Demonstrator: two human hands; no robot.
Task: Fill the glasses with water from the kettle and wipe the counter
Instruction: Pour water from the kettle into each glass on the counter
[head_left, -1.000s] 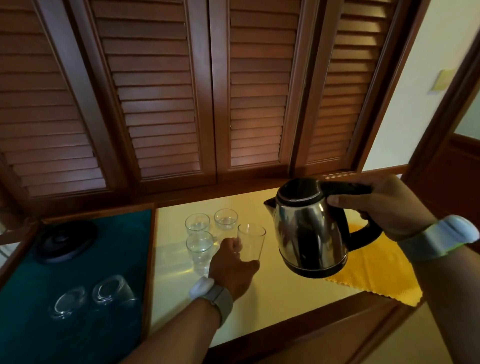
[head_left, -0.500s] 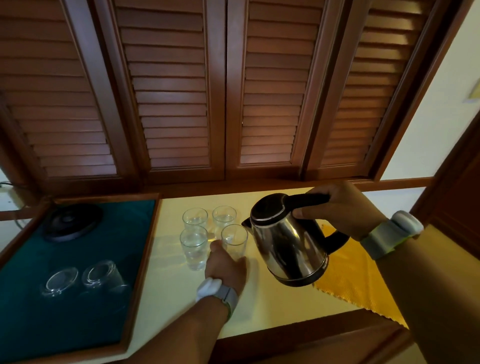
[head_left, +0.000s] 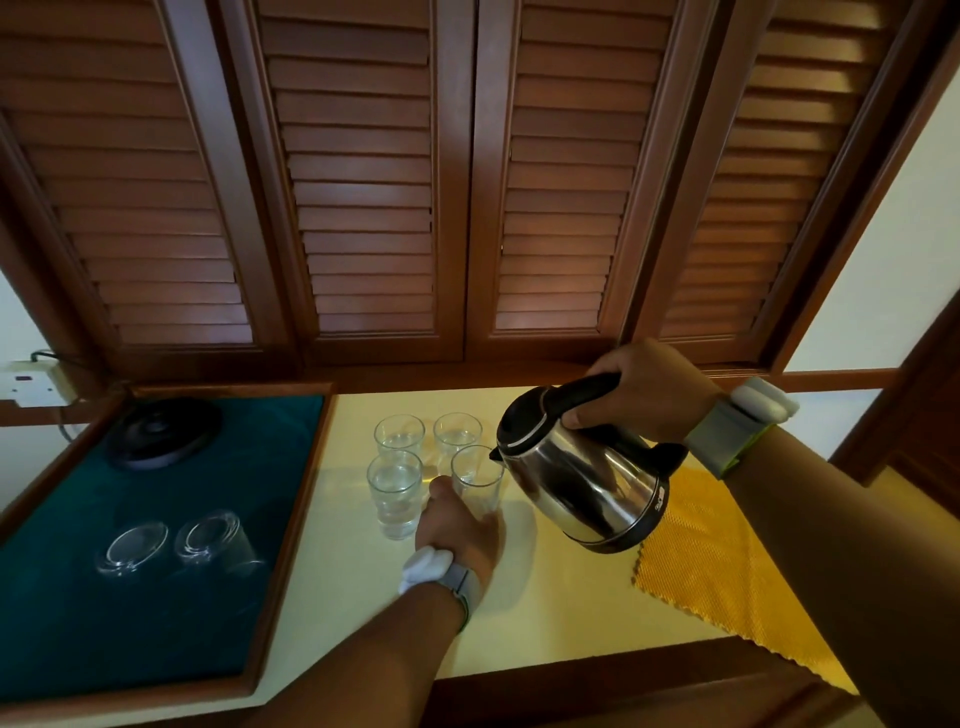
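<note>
My right hand (head_left: 644, 387) grips the black handle of a steel kettle (head_left: 587, 483), which is tilted to the left with its spout at the rim of the front right glass (head_left: 475, 478). My left hand (head_left: 460, 525) holds that glass at its base on the pale yellow counter (head_left: 545, 613). Three more glasses stand beside it: a front left glass (head_left: 393, 491) with water in it, a back left glass (head_left: 399, 434) and a back right glass (head_left: 457, 431). A yellow cloth (head_left: 711, 566) lies on the counter under my right arm.
A wooden tray with green lining (head_left: 156, 597) sits at the left, holding the black kettle base (head_left: 163, 431) and two upturned glasses (head_left: 176, 540). Brown louvred shutters (head_left: 467, 182) close off the back. A wall socket (head_left: 31, 382) is at far left.
The kettle has moved left and tipped down until its spout reached the front right glass. My left hand has stayed on that glass. The camera has shifted closer and leftwards.
</note>
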